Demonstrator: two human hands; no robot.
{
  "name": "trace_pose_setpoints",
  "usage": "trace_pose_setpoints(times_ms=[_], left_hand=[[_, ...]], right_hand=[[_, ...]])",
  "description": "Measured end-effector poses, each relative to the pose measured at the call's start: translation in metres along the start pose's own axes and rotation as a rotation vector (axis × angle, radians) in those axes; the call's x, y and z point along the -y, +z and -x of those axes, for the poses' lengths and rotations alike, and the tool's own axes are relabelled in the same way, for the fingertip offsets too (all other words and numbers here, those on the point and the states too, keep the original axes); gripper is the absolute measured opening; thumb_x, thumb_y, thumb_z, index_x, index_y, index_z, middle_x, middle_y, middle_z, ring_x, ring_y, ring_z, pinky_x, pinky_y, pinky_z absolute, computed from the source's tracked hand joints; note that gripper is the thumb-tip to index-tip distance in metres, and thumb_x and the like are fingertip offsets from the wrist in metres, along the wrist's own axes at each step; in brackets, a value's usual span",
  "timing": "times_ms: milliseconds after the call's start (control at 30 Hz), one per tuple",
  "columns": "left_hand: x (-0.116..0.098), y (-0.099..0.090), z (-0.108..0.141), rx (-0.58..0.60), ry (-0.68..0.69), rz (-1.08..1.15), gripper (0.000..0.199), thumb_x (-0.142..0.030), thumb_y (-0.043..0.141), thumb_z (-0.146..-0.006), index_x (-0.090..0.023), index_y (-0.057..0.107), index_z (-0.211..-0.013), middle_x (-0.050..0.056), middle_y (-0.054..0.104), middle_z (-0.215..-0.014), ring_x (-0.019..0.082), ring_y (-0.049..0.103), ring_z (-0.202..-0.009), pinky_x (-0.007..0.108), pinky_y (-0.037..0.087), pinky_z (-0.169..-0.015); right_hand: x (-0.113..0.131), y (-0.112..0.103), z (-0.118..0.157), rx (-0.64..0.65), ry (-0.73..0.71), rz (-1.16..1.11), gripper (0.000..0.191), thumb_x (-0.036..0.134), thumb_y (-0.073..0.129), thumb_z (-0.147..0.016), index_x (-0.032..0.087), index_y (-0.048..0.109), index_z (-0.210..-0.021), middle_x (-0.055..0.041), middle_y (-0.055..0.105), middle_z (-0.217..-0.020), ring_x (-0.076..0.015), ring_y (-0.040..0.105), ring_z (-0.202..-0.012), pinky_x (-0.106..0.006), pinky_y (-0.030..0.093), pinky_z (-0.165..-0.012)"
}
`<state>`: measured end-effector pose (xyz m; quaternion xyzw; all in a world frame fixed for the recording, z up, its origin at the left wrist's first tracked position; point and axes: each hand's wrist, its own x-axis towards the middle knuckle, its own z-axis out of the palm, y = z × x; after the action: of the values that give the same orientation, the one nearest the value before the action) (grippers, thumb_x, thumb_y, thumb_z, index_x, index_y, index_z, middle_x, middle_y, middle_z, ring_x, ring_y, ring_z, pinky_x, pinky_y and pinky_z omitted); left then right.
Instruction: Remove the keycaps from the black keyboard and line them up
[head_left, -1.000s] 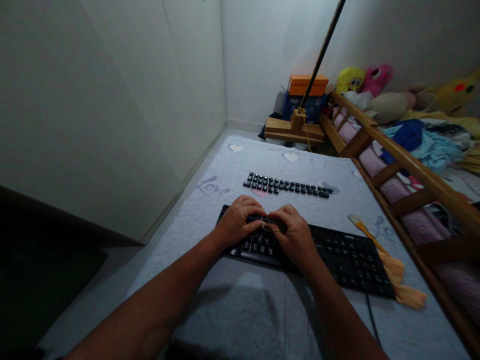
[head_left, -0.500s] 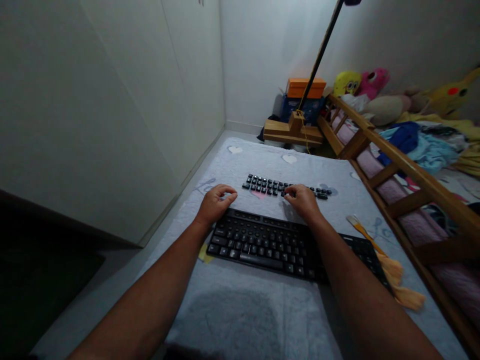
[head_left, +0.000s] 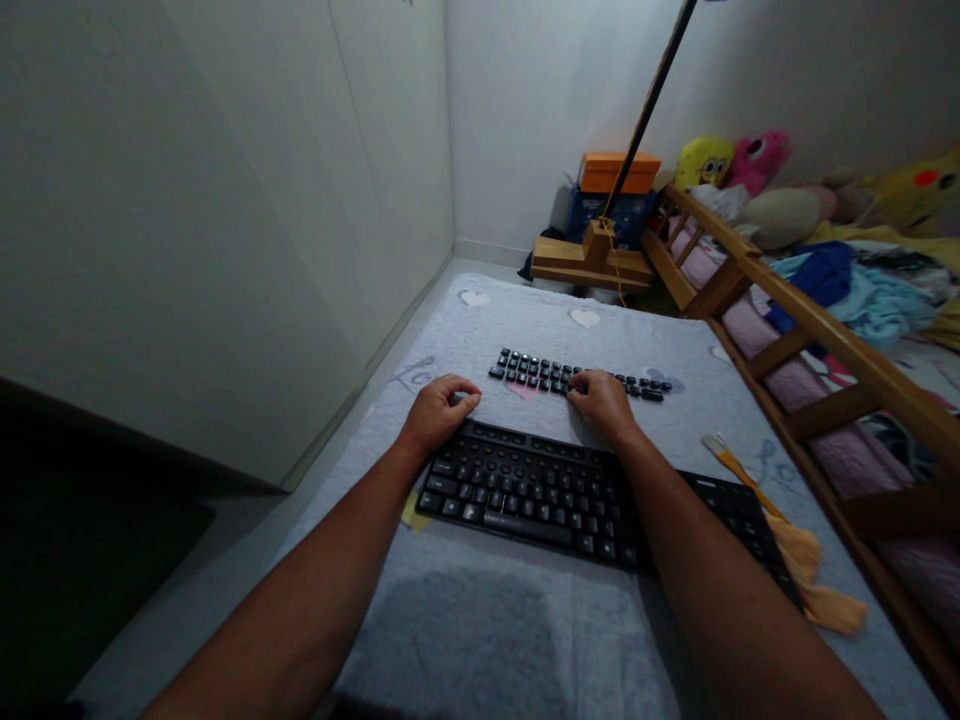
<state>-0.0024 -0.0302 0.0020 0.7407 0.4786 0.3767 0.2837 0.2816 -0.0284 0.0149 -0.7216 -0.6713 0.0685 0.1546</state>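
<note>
A black keyboard [head_left: 525, 530] lies on the cloth, its upper rows bare of keycaps. Beyond it, loose black keycaps [head_left: 534, 372] are laid out in rows. My left hand [head_left: 439, 412] is by the keyboard's far left corner, thumb and forefinger curled together; anything between them is too small to make out. My right hand [head_left: 602, 402] reaches over the keyboard to the near row of keycaps. Its fingers are pinched on a keycap there, mostly hidden by the fingertips. My right forearm covers part of the keyboard's right side.
A brush [head_left: 735, 470] and an orange cloth [head_left: 799, 560] lie right of the keyboard. A wooden bed rail [head_left: 787, 300] runs along the right side, a pale cabinet [head_left: 225, 220] along the left. At the far end stands a wooden base [head_left: 589, 258] with a black pole.
My left thumb and forefinger have come closer together. My right hand stays at the near row of keycaps, its fingers slightly lower. The view has shifted slightly.
</note>
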Motion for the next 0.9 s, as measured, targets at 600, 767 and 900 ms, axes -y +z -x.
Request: trace_pose_setpoints(times_ms=[600,767,900], left_hand=[[0.0043,0.0010,0.0005,0.018,0.013,-0.014,0.019,-0.032,0.057,-0.081,-0.018,0.070,-0.084,0.004,0.070,-0.090,0.018,0.062,-0.082,0.032,0.048,-0.081],[0.0033,0.0008,0.0006,0.024,0.012,-0.022,0.019,-0.032,0.057,-0.082,-0.018,0.070,-0.085,0.004,0.070,-0.089,0.018,0.062,-0.081,0.033,0.049,-0.080],[0.0026,0.0011,0.0006,0.018,0.009,-0.019,0.019,-0.032,0.057,-0.081,-0.018,0.070,-0.085,0.004,0.070,-0.089,0.018,0.062,-0.081,0.032,0.049,-0.080]], right_hand=[[0.0040,-0.0045,0.0003,0.038,0.031,0.043,0.023,0.019,0.062,-0.076,0.020,0.074,-0.096,-0.0055,0.073,-0.094,-0.0188,0.064,-0.088,-0.025,0.044,-0.078],[0.0047,-0.0053,0.0008,0.040,0.036,0.053,0.024,0.019,0.062,-0.076,0.021,0.074,-0.096,-0.0055,0.074,-0.095,-0.0190,0.065,-0.089,-0.026,0.044,-0.080],[0.0041,-0.0039,0.0006,0.037,0.034,0.059,0.025,0.018,0.060,-0.077,0.022,0.074,-0.098,-0.0052,0.074,-0.097,-0.0191,0.065,-0.090,-0.026,0.045,-0.081]])
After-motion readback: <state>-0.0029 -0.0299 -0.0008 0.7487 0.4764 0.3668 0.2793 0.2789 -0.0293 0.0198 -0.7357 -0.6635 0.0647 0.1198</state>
